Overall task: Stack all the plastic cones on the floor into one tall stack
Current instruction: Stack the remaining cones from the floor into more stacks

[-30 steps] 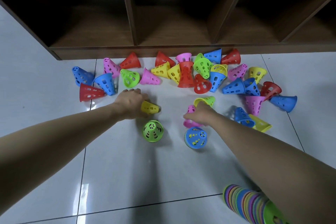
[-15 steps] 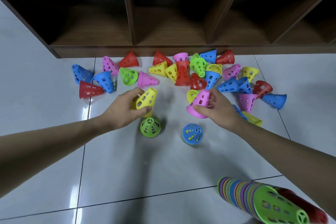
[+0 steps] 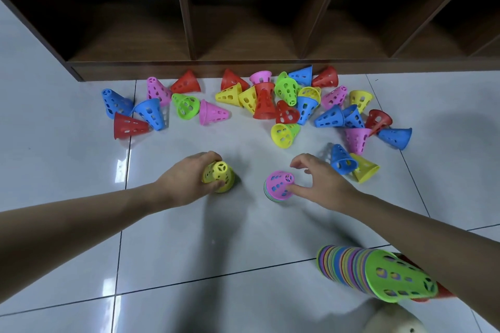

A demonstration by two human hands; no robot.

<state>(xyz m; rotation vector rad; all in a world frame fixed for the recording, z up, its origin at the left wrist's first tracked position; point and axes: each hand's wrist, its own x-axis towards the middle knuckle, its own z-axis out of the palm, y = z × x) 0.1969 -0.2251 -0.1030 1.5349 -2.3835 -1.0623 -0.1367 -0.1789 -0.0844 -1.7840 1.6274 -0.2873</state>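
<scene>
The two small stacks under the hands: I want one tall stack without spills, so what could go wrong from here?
1. The left hand grips the yellow cone from the side; if it seats crooked, that stack may tip.
2. The right hand is opening off the pink cone; a brushing finger could knock it.
3. The long stack lies on its side under the right arm and could roll or be nudged.

text: none legible — cones, floor, shelf | labels: none | numbers: none
</scene>
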